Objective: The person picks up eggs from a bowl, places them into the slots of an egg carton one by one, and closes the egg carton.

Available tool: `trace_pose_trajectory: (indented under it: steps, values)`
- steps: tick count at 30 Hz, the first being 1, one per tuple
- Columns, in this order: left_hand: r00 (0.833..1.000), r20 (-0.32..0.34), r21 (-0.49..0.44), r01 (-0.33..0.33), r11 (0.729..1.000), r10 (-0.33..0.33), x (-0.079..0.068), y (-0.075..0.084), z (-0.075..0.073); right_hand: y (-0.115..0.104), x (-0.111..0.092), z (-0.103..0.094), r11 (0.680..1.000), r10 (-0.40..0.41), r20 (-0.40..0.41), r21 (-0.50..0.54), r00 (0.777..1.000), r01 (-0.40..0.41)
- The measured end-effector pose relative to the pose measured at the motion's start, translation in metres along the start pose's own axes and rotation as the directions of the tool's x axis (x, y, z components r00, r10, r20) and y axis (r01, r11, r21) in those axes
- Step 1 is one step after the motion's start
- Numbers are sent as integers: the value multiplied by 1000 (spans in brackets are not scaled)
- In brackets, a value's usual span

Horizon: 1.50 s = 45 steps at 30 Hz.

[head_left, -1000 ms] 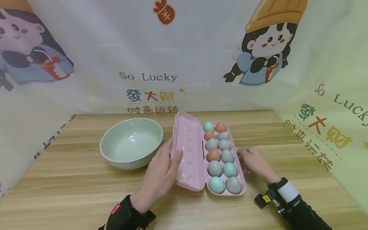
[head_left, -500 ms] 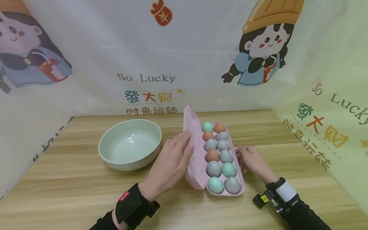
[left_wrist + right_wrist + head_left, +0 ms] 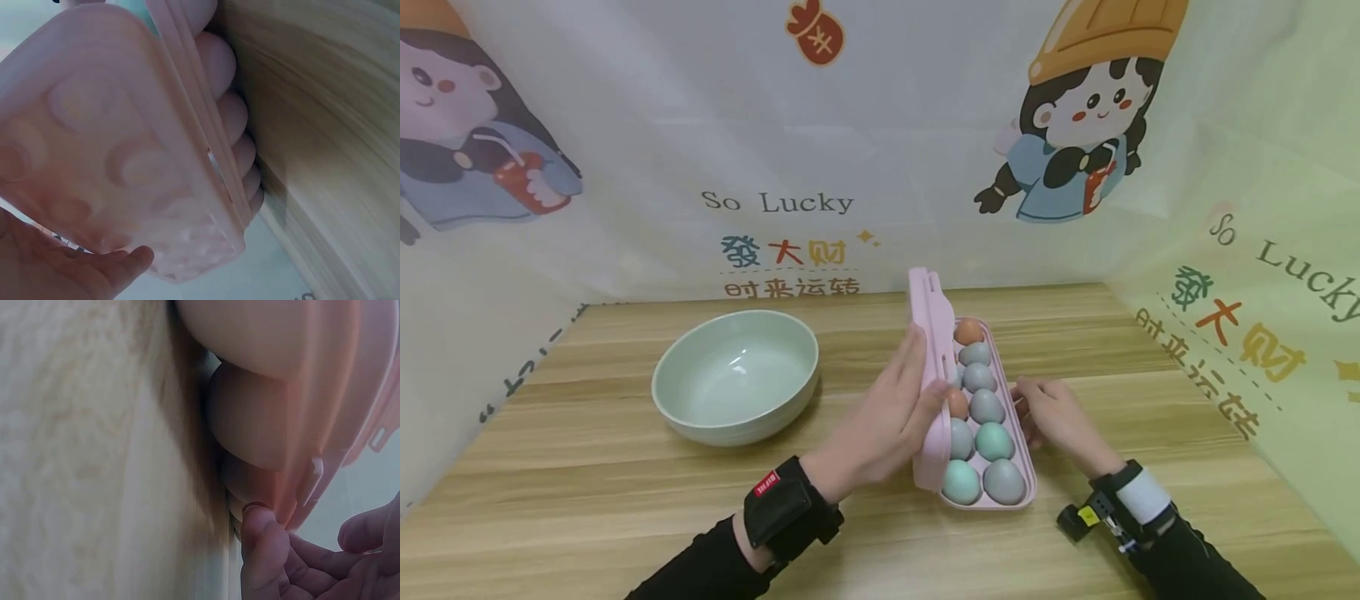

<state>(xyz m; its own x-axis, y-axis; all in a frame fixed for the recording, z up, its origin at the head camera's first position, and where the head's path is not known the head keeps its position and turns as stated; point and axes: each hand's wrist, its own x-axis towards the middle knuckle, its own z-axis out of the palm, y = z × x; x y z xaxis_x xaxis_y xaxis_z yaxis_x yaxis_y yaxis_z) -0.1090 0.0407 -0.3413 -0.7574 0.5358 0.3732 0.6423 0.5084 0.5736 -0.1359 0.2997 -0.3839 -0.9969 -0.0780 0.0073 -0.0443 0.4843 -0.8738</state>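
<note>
A pink plastic egg carton [image 3: 1027,467] stands on the wooden table, its lid [image 3: 932,446] raised nearly upright over the left row. Grey, green and brown eggs [image 3: 1003,482] fill the tray; part of the left row is hidden by the lid. My left hand [image 3: 887,417] presses the lid's outer face with fingers extended, the thumb near its edge. In the left wrist view, fingers [image 3: 128,265] lie by the bumpy lid. At the carton's right side rests my right hand [image 3: 1056,417], its fingers loosely bent. A fingertip [image 3: 256,519] touches the carton wall near a small latch [image 3: 310,481].
A pale green bowl [image 3: 737,392] stands left of the carton on the wooden table [image 3: 587,500]. Behind and at the sides hangs a printed cloth [image 3: 917,167] with cartoon figures and lettering, meeting the table's back edge.
My left hand has moved right, swinging the lid from leaning open on the left to nearly upright, so it now covers part of the left egg row. The right hand stays put.
</note>
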Motion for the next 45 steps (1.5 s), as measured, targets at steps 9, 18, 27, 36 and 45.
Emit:
trace_pose_trajectory:
  steps: [9, 18, 27, 36, 45]
  values:
    - [997, 23, 34, -71, 997, 70, 8, 6, 17, -2, 0, 0, 999, 27, -26, 28, 999, -26]
    - [980, 182, 174, -112, 978, 80, 11, 3, 27, -3, 0, -3, 985, -17, -53, 172, 998, 25]
    - [953, 304, 223, -56, 973, -15, 18, -8, 33, -4, 3, -5, 977, 31, -96, 212, 995, -10]
    - [935, 352, 305, -83, 949, -31, 24, -11, 35, -6, 4, -3, 986, 66, -94, 158, 993, -51]
    - [930, 365, 402, -110, 909, -49, 29, -15, 38, -5, 2, -3, 987, 96, -87, 139, 991, -84]
